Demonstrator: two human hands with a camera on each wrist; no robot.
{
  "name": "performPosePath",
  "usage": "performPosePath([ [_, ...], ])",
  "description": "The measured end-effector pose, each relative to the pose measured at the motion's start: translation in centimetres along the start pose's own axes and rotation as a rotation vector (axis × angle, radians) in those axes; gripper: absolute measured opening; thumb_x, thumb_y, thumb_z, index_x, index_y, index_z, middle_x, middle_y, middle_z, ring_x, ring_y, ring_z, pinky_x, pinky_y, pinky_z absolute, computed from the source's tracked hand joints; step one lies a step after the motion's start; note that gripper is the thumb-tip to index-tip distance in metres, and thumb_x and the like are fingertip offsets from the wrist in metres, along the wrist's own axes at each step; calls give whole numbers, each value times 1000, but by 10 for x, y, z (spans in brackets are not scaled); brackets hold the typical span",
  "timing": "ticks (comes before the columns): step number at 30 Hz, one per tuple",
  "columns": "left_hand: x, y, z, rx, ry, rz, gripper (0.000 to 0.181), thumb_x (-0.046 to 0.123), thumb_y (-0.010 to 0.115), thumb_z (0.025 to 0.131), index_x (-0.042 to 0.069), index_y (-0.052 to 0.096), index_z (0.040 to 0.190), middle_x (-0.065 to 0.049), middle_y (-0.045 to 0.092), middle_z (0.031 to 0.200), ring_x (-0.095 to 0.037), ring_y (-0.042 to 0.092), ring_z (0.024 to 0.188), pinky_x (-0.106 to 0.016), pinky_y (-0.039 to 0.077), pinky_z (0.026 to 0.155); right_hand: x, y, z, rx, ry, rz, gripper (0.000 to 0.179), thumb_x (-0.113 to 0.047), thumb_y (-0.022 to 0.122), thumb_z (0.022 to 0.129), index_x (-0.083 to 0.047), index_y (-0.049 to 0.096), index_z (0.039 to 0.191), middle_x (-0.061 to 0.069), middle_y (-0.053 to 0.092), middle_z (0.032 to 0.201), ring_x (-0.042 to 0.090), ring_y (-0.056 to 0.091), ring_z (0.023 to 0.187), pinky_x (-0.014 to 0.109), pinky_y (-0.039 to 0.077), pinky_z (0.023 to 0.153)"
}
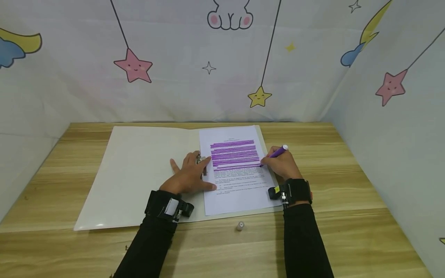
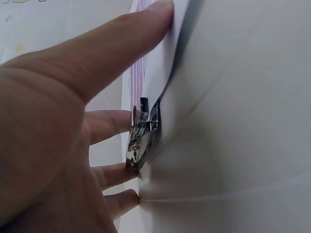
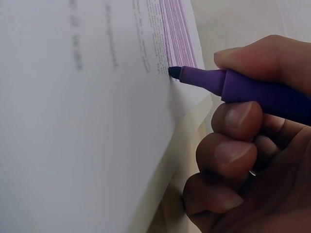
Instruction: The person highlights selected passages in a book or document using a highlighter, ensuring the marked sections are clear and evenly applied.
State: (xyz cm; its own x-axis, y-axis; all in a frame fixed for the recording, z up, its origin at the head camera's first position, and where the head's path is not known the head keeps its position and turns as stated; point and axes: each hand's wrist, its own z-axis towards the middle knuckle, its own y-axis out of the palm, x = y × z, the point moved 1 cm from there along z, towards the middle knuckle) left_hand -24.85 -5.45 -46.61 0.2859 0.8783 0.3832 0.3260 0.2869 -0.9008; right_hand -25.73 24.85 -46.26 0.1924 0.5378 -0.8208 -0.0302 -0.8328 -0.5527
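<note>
From the head view, we see a big white folder (image 1: 139, 170) lying open on the wooden table (image 1: 354, 235). A white page (image 1: 240, 202) with print on it lies on the folder's right side. Fat purple lines (image 1: 234, 156) cover the top half of the print. Our left hand (image 1: 185, 177) has its fingers spread out, with the thumb on the page's left edge, right by a shiny metal clip (image 1: 204, 170). Our right hand (image 1: 283, 166) grips a purple marker (image 1: 279, 151), and its tip is at the right end of the lowest purple lines. A small pale cap (image 1: 240, 226) is on the table, near the folder's front edge. Pink and yellow stars (image 1: 133, 67) hang on the wall behind.

From the left wrist, we see the thumb pressing the page. The page's edge sits a bit up off the folder. The other fingers reach past the clip; we can't tell if they touch it.

From the right wrist, we see fingers curled and pinching the marker. Its dark tip touches the page.
</note>
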Motion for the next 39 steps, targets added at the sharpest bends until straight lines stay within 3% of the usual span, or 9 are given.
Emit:
performPosePath([
  [15, -10, -1, -6, 9, -11, -12, 98, 51, 82, 79, 20, 34, 159, -21, 12, 163, -44, 8, 148, -78, -12, 101, 0, 6, 4, -10, -13, 29, 23, -13, 76, 83, -3, 56, 79, 7, 51, 77, 23, 45, 69, 30, 32, 54],
  [22, -12, -2, -9, 11, -17, -20, 97, 50, 82, 79, 20, 35, 158, -20, 13, 163, -43, 8, 148, -77, -12, 102, 5, -3, 1, -88, -52, 393, 19, -7, 77, 86, 1, 59, 84, 5, 51, 71, 18, 45, 62, 28, 32, 53],
  [25, -12, -2, -9, 14, -13, -20, 97, 50, 82, 79, 20, 35, 158, -20, 13, 163, -42, 8, 148, -77, -12, 102, -4, -2, -3, -85, -77, 411, 21, -12, 76, 90, 0, 59, 86, 4, 50, 73, 18, 45, 64, 28, 31, 54],
  [28, -11, -1, -8, 15, -6, -18, 97, 51, 82, 80, 19, 35, 158, -20, 13, 163, -41, 7, 148, -77, -12, 102, -21, 11, -7, -113, -134, 386, 21, -15, 76, 90, -1, 60, 89, 6, 50, 77, 18, 45, 67, 28, 33, 57],
  [32, -9, 0, -5, 14, 5, -7, 97, 53, 81, 80, 20, 34, 158, -20, 13, 163, -40, 7, 149, -77, -12, 102, -42, 40, -13, -225, -216, 332, 21, -13, 77, 89, -1, 60, 93, 11, 56, 83, 17, 46, 64, 28, 38, 58],
  [35, -8, 1, -4, 8, 14, -3, 97, 54, 80, 80, 21, 34, 158, -19, 13, 163, -40, 6, 149, -77, -12, 102, -49, 60, -16, -303, -240, 281, 19, -14, 77, 90, -4, 61, 94, 12, 59, 82, 16, 46, 61, 27, 40, 55],
  [39, -6, 0, -3, 2, 19, 7, 97, 55, 80, 80, 21, 34, 159, -18, 12, 163, -39, 5, 149, -77, -12, 102, -53, 81, -18, -337, -248, 273, 18, -16, 79, 88, -7, 64, 93, 9, 58, 77, 18, 46, 59, 26, 38, 53],
])
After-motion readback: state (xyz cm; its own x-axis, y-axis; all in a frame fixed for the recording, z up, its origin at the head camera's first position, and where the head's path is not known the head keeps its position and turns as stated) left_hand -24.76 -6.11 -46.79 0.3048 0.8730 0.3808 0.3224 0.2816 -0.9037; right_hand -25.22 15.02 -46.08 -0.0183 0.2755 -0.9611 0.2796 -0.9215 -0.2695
